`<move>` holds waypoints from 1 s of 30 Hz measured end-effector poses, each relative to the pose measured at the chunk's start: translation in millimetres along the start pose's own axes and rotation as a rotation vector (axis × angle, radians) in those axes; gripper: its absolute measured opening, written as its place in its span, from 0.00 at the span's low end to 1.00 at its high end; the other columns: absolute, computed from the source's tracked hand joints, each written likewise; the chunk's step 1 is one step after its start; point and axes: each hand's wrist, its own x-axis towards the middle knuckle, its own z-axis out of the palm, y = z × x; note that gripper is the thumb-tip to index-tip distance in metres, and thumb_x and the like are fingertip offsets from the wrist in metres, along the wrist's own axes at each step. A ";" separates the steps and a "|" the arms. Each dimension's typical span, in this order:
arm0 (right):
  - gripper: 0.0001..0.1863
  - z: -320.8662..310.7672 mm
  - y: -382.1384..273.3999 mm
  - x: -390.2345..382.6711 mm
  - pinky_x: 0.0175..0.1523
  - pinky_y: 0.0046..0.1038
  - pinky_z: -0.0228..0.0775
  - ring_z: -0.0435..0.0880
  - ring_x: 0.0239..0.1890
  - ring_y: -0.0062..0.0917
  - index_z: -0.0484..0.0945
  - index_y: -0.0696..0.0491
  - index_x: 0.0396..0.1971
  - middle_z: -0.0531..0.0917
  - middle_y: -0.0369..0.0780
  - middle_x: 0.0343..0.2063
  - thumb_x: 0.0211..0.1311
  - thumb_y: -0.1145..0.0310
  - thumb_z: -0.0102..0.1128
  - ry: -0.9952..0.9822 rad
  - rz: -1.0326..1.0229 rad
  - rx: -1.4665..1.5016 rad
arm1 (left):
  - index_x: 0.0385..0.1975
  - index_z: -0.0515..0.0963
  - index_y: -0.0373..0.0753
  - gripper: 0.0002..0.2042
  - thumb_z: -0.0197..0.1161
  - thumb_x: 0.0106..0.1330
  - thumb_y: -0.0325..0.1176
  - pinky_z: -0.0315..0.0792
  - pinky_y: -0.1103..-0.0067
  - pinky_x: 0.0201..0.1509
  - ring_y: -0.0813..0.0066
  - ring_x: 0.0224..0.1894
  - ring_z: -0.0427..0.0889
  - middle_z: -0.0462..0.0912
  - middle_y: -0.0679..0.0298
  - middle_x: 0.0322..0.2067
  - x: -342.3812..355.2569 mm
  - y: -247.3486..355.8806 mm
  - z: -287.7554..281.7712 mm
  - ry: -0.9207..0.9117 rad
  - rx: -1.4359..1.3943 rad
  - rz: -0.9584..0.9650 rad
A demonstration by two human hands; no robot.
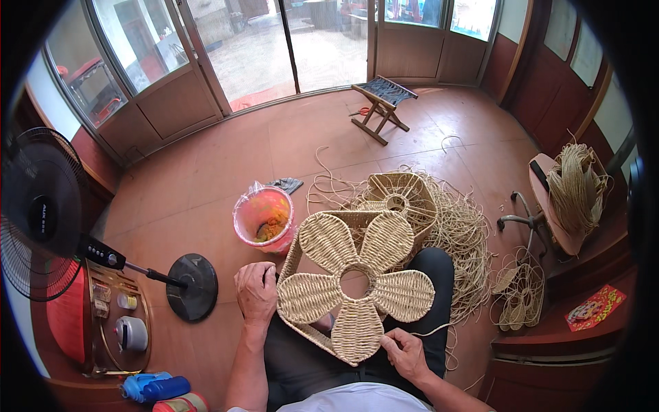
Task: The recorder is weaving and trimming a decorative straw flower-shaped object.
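Note:
A woven straw basket shaped like a five-petal flower (357, 275) rests on my lap, with a round hole in its middle. My left hand (255, 292) grips its left rim beside the left petal. My right hand (405, 350) pinches the lower right edge near the bottom petal, where a thin straw cord (434, 331) runs off to the right. Both forearms come up from the bottom edge.
A second woven flower basket (398, 196) lies ahead on a heap of loose straw cord (463, 233). An orange bucket (263, 218) lined with plastic stands at front left. A standing fan (41, 213), a folding stool (382, 101), a wire frame (519, 295) and a chair with a straw bundle (573, 189) surround me.

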 end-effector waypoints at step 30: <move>0.12 0.8 1.0 -1.7 0.27 0.21 0.68 0.76 0.22 0.11 0.84 0.60 0.38 0.80 0.31 0.21 0.77 0.66 0.64 -0.005 0.008 0.008 | 0.39 0.84 0.42 0.03 0.66 0.70 0.31 0.71 0.62 0.59 0.58 0.47 0.84 0.87 0.62 0.37 0.2 2.0 -0.9 -0.017 0.007 -0.019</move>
